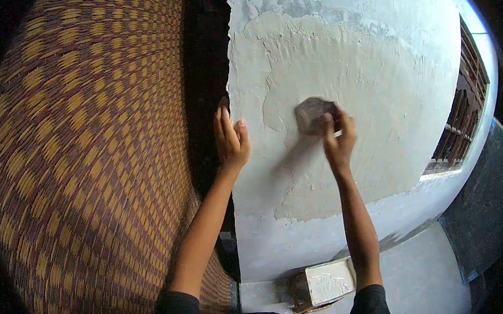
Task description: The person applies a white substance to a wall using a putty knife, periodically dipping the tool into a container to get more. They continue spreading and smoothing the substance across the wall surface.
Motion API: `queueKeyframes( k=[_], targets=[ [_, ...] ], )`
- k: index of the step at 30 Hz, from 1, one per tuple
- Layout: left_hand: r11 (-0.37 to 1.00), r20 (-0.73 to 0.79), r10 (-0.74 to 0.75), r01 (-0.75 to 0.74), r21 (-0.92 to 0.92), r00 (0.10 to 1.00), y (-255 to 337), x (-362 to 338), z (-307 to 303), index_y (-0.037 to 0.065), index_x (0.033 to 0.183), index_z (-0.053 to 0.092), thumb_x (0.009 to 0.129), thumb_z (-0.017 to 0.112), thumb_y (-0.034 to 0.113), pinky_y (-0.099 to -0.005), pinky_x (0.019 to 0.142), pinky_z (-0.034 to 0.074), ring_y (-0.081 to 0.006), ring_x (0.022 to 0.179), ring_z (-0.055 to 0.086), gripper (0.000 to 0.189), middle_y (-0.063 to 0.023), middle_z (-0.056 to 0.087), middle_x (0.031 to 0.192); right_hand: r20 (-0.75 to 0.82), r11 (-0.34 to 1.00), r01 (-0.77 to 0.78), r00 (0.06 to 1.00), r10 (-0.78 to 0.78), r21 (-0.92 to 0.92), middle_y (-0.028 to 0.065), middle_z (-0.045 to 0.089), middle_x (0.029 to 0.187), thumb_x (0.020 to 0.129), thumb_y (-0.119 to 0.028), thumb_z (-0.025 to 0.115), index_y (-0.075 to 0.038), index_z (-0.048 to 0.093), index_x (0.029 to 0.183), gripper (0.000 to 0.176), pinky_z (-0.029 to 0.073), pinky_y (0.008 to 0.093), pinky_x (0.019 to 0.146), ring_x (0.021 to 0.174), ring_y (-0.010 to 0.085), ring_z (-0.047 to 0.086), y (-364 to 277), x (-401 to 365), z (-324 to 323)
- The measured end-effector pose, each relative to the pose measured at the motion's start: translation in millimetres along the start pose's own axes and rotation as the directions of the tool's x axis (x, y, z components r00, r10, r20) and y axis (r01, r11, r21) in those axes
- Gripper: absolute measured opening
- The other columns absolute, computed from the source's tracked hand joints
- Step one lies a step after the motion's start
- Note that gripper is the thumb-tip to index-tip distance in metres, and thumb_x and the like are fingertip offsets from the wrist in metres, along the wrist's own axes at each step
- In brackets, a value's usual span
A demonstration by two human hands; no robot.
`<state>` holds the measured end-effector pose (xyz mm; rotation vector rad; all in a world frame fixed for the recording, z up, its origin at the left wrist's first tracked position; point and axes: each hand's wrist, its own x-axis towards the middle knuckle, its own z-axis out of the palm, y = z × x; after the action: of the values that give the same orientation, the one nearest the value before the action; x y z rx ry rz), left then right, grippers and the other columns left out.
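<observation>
My right hand (341, 140) grips a flat, dark grey-brown piece (310, 116) with angular edges, held against the wall between thumb and fingers. Its exact kind I cannot tell. Beneath it spreads a broad, rough patch of beige-white putty (374, 101), ridged and uneven at its borders, over the pale wall (258, 242). To the left, my left hand (231, 140) rests at the wall's vertical edge, fingers stretched upward along it and thumb apart on the wall side. That hand holds no tool.
A woven brown and yellow mat (92, 148) hangs on the left, beside a dark gap. Low at the wall's foot stands a container (329, 280) with a whitish smeared top, on a shiny grey floor (422, 268). A barred wooden window (463, 105) is at right, with a dark panel (485, 197) below.
</observation>
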<state>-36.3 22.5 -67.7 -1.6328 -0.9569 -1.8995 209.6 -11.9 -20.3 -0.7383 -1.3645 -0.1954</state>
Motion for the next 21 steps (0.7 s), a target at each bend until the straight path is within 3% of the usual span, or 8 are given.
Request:
queueKeyframes(
  k=[4, 8, 12, 14, 16, 18, 20, 21],
  targets=[
    [0.999, -0.017, -0.019, 0.019, -0.029, 1.0, -2, 0, 3, -0.01, 0.139, 0.031, 0.1, 0.044, 0.024, -0.0481, 0.108, 0.03, -0.043, 0.129, 0.037, 0.053, -0.0308, 0.035, 0.141, -0.234, 0.999, 0.029, 0.972, -0.019, 0.038, 0.0142, 0.064, 0.097, 0.091, -0.013, 0.065, -0.001, 0.063, 0.117, 0.029, 0.05, 0.0321, 0.074, 0.082, 0.0225, 0.063, 13, 13, -8],
    [0.998, -0.018, -0.001, 0.0, -0.059, 1.0, 1, 2, 0, -0.01, 0.139, 0.031, 0.1, 0.043, 0.023, -0.0487, 0.108, 0.03, -0.043, 0.129, 0.037, 0.053, -0.0308, 0.035, 0.141, 0.027, 0.984, 0.155, 0.988, -0.154, -0.086, 0.0182, 0.065, 0.092, 0.088, -0.009, 0.065, -0.002, 0.063, 0.115, 0.028, 0.049, 0.0331, 0.077, 0.087, 0.0263, 0.061, -2, -8, -1],
    [1.0, -0.004, 0.017, -0.017, -0.005, 1.0, 0, 2, 0, -0.01, 0.139, 0.03, 0.099, 0.043, 0.022, -0.0484, 0.108, 0.031, -0.0434, 0.129, 0.036, 0.052, -0.0312, 0.035, 0.141, -0.217, 0.999, -0.026, 0.976, 0.035, 0.047, 0.0144, 0.065, 0.101, 0.092, -0.014, 0.064, 0.001, 0.062, 0.117, 0.029, 0.049, 0.0336, 0.079, 0.09, 0.0235, 0.061, 7, 7, -10],
    [1.0, -0.006, 0.014, -0.014, -0.011, 1.0, -1, 2, 0, -0.01, 0.139, 0.03, 0.099, 0.043, 0.022, -0.0483, 0.108, 0.031, -0.0434, 0.129, 0.036, 0.053, -0.0312, 0.035, 0.14, -0.151, 0.984, -0.057, 0.985, 0.084, 0.171, 0.0139, 0.065, 0.099, 0.091, -0.012, 0.064, 0.001, 0.062, 0.116, 0.029, 0.049, 0.0325, 0.078, 0.089, 0.023, 0.062, 6, 3, -7],
    [1.0, 0.0, 0.008, -0.008, -0.024, 1.0, -2, 0, 1, -0.011, 0.139, 0.03, 0.099, 0.042, 0.022, -0.0481, 0.108, 0.031, -0.0434, 0.13, 0.036, 0.053, -0.0312, 0.035, 0.14, 0.032, 0.996, 0.084, 0.996, -0.083, -0.032, 0.0132, 0.065, 0.099, 0.091, -0.011, 0.064, 0.001, 0.062, 0.116, 0.028, 0.049, 0.0318, 0.078, 0.089, 0.0224, 0.062, -1, -7, -5],
    [1.0, -0.016, 0.024, -0.024, 0.008, 1.0, -3, 0, 2, -0.01, 0.141, 0.029, 0.099, 0.041, 0.024, -0.0468, 0.11, 0.03, -0.0401, 0.131, 0.037, 0.056, -0.0264, 0.036, 0.143, 0.019, 0.984, 0.157, 0.988, -0.156, -0.088, 0.0133, 0.065, 0.096, 0.09, -0.009, 0.065, 0.001, 0.063, 0.115, 0.027, 0.049, 0.0318, 0.077, 0.085, 0.0218, 0.061, 3, -2, -5],
    [1.0, -0.01, -0.004, 0.004, -0.004, 1.0, -2, -2, 3, -0.01, 0.141, 0.028, 0.099, 0.041, 0.024, -0.0467, 0.11, 0.03, -0.0401, 0.131, 0.038, 0.056, -0.0264, 0.035, 0.143, -0.251, 0.996, 0.02, 0.968, 0.004, 0.091, 0.0141, 0.065, 0.093, 0.089, -0.007, 0.065, 0.0, 0.063, 0.114, 0.027, 0.049, 0.0312, 0.074, 0.081, 0.021, 0.061, 11, 11, -8],
    [1.0, -0.006, -0.028, 0.028, -0.012, 1.0, -2, -1, 3, -0.01, 0.141, 0.028, 0.099, 0.041, 0.024, -0.0466, 0.11, 0.03, -0.0401, 0.131, 0.038, 0.056, -0.0265, 0.035, 0.143, -0.245, 0.936, -0.039, 0.961, 0.132, 0.349, 0.0142, 0.065, 0.09, 0.088, -0.006, 0.065, 0.0, 0.064, 0.114, 0.027, 0.049, 0.0304, 0.071, 0.08, 0.0204, 0.06, 8, 12, -9]
  ],
)
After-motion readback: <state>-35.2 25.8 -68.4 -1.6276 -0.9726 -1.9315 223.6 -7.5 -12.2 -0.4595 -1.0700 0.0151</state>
